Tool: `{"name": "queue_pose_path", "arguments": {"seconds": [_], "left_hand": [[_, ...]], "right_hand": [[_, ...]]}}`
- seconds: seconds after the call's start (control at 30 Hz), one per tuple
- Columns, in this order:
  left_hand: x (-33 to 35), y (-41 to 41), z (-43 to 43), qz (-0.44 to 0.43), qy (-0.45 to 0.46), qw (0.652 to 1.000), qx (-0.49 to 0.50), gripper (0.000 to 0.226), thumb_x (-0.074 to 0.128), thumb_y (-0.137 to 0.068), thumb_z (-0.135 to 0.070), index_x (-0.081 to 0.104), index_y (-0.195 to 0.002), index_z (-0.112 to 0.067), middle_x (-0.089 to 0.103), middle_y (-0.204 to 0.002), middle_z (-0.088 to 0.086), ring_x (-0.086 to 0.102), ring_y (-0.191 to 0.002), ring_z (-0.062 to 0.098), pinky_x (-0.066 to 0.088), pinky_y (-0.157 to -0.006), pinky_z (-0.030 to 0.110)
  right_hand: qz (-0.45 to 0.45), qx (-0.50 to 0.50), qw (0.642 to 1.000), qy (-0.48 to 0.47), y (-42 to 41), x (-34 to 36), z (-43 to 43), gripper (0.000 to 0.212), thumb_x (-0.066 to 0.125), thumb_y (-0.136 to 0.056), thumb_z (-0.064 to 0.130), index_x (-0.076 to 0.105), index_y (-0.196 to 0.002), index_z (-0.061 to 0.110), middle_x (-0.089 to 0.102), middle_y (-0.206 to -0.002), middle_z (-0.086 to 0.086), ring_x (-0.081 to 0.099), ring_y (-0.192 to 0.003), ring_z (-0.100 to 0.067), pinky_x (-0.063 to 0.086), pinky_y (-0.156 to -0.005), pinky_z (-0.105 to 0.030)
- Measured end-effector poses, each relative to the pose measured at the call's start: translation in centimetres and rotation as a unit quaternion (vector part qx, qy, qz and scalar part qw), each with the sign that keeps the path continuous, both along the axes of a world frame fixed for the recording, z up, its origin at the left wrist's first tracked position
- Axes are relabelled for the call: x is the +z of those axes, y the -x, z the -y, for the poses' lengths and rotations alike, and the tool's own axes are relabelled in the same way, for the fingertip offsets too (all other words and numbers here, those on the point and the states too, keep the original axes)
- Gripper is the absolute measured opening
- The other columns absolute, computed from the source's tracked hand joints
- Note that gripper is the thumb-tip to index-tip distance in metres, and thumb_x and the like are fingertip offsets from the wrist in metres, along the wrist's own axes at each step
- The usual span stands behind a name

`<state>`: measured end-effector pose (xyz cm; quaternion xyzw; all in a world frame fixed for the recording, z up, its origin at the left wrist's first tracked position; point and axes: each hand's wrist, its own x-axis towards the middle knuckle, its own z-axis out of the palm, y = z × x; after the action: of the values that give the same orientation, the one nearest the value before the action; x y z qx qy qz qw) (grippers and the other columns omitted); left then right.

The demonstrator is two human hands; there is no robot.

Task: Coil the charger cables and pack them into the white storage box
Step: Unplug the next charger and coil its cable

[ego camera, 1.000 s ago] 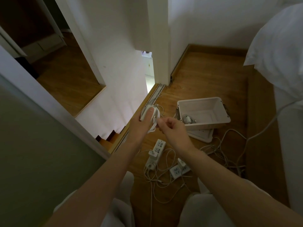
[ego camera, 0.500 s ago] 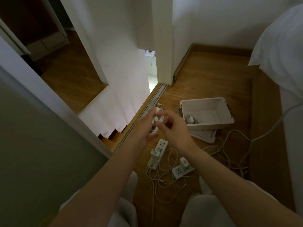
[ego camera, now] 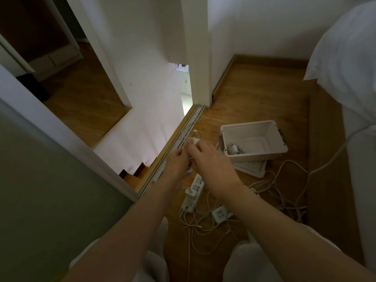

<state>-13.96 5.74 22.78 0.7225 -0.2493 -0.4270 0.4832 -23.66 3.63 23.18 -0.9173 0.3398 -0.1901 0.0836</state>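
one coiled charger [ego camera: 234,149] already lies in the near left corner of the white box [ego camera: 256,157], which sits open on the wooden floor [ego camera: 254,94], resting partly on its lid [ego camera: 252,167]. a second charger cable [ego camera: 194,140] is held up between the two hands, just left of the box and above the floor. the left hand [ego camera: 179,163] has its fingers curled round the bundle from below. the right hand [ego camera: 209,161] bends its fingers over the top of it and looks to be pinching it. by my reading this one is nearly wound and only needs tucking off and dropping in the box.

plenty is left. a tangle of loose cables [ego camera: 280,190] spreads over the floor in front of the box, and more run round the two power strips [ego camera: 196,185] nearer the knees (one plug sits in the long strip). so the task is well short of half done, i would judge.

hard to make out: the back of the right hand hides its fingertips and most of the bundle, so only a white plug and a loop or two show above the knuckles. how many separate cables make up the floor tangle i cannot tell, as the light is dim and they cross each other. a thicker cord runs off toward the right edge and its end is out of sight.
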Motion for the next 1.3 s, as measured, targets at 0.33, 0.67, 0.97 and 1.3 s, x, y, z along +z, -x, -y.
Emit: {"name": "queue_pose_path", "arguments": {"seconds": [0.33,0.67,0.97,1.3], "left_hand": [[1.5,1.1,0.7,-0.099,0.068,0.993,0.020,0.033,0.052,-0.090,-0.045,0.063,-0.105,-0.019,0.067,-0.091,-0.002,0.064,-0.084,0.010,0.052,-0.067,0.022],[0.7,0.5,2.3,0.090,0.097,0.990,-0.042,0.044,0.070,-0.079,-0.032,0.058,-0.121,-0.023,0.060,-0.105,-0.009,0.059,-0.097,0.007,0.051,-0.075,0.021],[-1.3,-0.7,2.9,0.287,0.103,0.948,-0.088,0.056,0.076,-0.072,-0.038,0.052,-0.121,-0.023,0.052,-0.104,-0.014,0.055,-0.092,0.006,0.042,-0.061,0.007],[-7.8,-2.1,6.9,0.154,0.027,0.963,-0.218,0.050,0.076,-0.071,-0.035,0.053,-0.115,-0.031,0.059,-0.108,-0.011,0.062,-0.091,0.007,0.058,-0.071,0.027]], "right_hand": [[0.347,-0.106,0.908,-0.211,1.3,0.9,1.4,0.011,0.056,-0.091,0.010,0.049,-0.088,0.018,0.056,-0.099,0.002,0.060,-0.079,-0.007,0.052,-0.062,-0.017],[0.473,-0.275,0.624,-0.558,0.7,-0.5,4.7,0.015,0.055,-0.092,0.011,0.052,-0.105,0.005,0.062,-0.106,-0.017,0.065,-0.096,-0.030,0.056,-0.084,-0.043],[0.388,-0.230,0.598,-0.662,0.0,-3.0,6.1,0.027,0.045,-0.094,-0.002,0.053,-0.120,0.003,0.062,-0.109,-0.015,0.064,-0.091,-0.024,0.057,-0.072,-0.033],[0.272,-0.056,0.596,-0.753,3.9,-11.1,10.3,0.034,0.043,-0.098,0.018,0.050,-0.129,0.009,0.061,-0.123,-0.014,0.060,-0.112,-0.025,0.048,-0.099,-0.037]]}}
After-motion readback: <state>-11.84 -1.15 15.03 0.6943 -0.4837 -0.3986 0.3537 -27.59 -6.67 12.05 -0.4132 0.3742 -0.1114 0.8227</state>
